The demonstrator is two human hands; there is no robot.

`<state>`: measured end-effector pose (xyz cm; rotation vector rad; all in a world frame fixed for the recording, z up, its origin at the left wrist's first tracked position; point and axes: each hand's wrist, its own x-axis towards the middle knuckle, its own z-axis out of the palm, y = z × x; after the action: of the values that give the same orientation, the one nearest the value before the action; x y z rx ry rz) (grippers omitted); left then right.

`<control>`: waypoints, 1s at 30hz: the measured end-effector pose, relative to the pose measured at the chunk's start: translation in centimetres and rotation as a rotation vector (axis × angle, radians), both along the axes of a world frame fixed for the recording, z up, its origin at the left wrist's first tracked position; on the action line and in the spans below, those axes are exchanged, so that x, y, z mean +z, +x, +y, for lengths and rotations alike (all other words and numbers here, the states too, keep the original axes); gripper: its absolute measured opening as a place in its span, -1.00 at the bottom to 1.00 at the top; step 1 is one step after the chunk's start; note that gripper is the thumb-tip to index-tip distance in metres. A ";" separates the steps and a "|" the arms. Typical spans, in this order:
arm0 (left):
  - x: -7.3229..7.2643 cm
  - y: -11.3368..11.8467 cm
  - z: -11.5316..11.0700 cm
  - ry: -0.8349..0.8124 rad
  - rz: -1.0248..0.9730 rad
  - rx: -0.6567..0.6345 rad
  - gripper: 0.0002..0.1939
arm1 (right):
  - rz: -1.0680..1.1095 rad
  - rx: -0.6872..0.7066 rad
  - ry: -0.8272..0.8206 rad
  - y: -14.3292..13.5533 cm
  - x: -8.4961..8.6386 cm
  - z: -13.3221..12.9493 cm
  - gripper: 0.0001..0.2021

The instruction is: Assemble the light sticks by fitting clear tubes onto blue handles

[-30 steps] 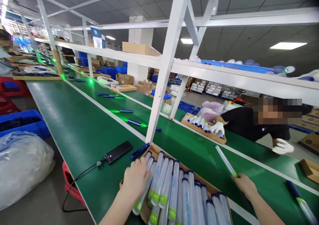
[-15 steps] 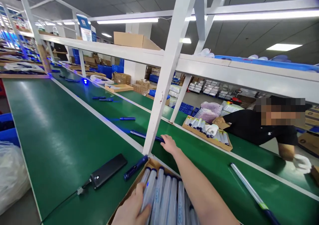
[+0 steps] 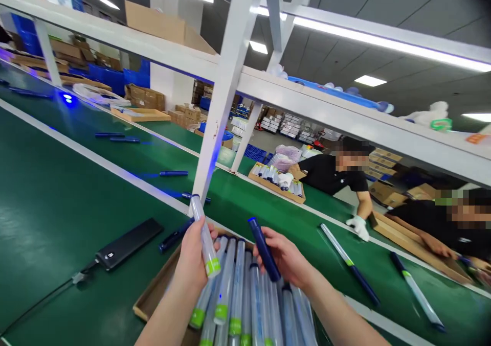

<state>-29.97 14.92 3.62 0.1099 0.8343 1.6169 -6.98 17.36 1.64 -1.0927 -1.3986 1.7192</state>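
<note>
My left hand (image 3: 195,249) is closed around a clear plastic tube (image 3: 209,256) with a dark blue cap at its top and a green band at its lower end. The tube is tilted above a cardboard box (image 3: 153,290) filled with several similar clear tubes (image 3: 240,279). In my right hand (image 3: 282,254), the fingers grip a dark blue light-stick handle (image 3: 264,249), also tilted over the box. The two held pieces are apart. Just left of the box lies another dark blue handle (image 3: 174,236), on the green surface.
A black power bank (image 3: 130,244) with a cable lies at left. More blue handles (image 3: 173,173) lie along the green belt, beyond a white post (image 3: 218,111). Joined light sticks (image 3: 349,261) lie at right. Two co-workers (image 3: 337,172) work across the belt, by tube boxes.
My right hand has come back from the belt with a blue handle. My left hand has lifted a clear tube from the box. The view has turned right.
</note>
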 end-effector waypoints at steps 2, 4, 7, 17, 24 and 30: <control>0.9 2.2 0.1 0.003 -0.074 -0.012 -0.82 | 0.127 -0.038 -0.092 1.0 0.9 -5.5 -0.55; 1.6 4.4 -0.3 -0.021 -0.125 -0.030 -0.83 | 0.229 -0.084 -0.162 1.6 1.3 -10.1 -0.54; 2.0 7.6 -1.4 -0.031 -0.143 -0.117 -0.80 | 0.337 -0.148 -0.210 2.2 1.2 -15.3 -0.54; 0.4 14.7 -6.1 0.107 -0.048 -0.276 -0.53 | 0.594 -0.272 -0.383 3.2 -2.2 -23.7 -0.57; 0.2 15.8 -8.0 0.168 -0.044 -0.319 -0.52 | 0.377 -0.389 -0.379 3.2 -2.9 -25.1 -0.43; 0.6 15.8 -8.3 0.175 -0.089 -0.392 -0.60 | 0.356 -0.413 -0.403 2.8 -3.6 -25.7 -0.36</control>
<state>-14.18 6.64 4.17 0.3046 0.5595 1.3101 -4.14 -8.31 -1.99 -1.1165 -0.5724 1.8055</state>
